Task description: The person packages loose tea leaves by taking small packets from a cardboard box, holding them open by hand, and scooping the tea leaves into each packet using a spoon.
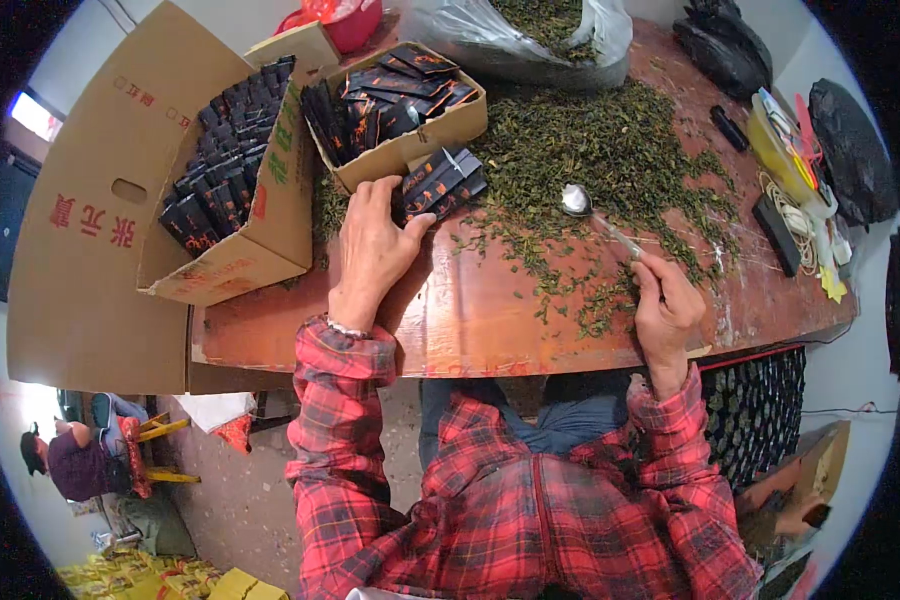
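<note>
My right hand (668,305) is closed around the handle of a metal spoon (610,232). The spoon's bowl, which shines white in the light, rests over the edge of a heap of dried green leaves (590,150). To the left, my left hand (375,243) lies at a small pile of black packets with orange print (448,188). Its thumb touches the pile's near edge, and its fingers are stretched out and apart beside the front of a small cardboard box (410,145). More black packets (400,85) fill that box.
A larger cardboard box (235,262) at the left holds rows of black packets. Behind the leaves sits a clear plastic bag (505,50) of leaves. At the right are a yellowish basket (785,140) with tools, a black bar (775,232) and black bags (725,45). Another person (85,460) sits far left.
</note>
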